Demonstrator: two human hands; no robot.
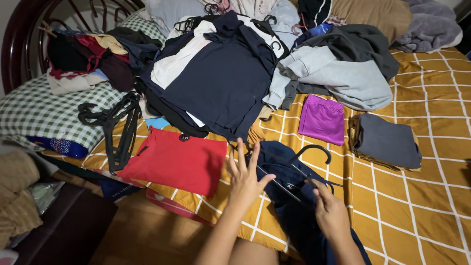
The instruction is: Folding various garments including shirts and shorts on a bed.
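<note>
Navy garment [294,206] | right hand [331,213] grips black hanger [309,167] | left hand [245,179] spread wide

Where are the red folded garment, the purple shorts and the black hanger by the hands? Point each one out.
red folded garment [177,161], head view, middle of its flat top.
purple shorts [322,119], head view, centre of the fabric.
black hanger [314,148], head view, top of its curved hook.
</note>
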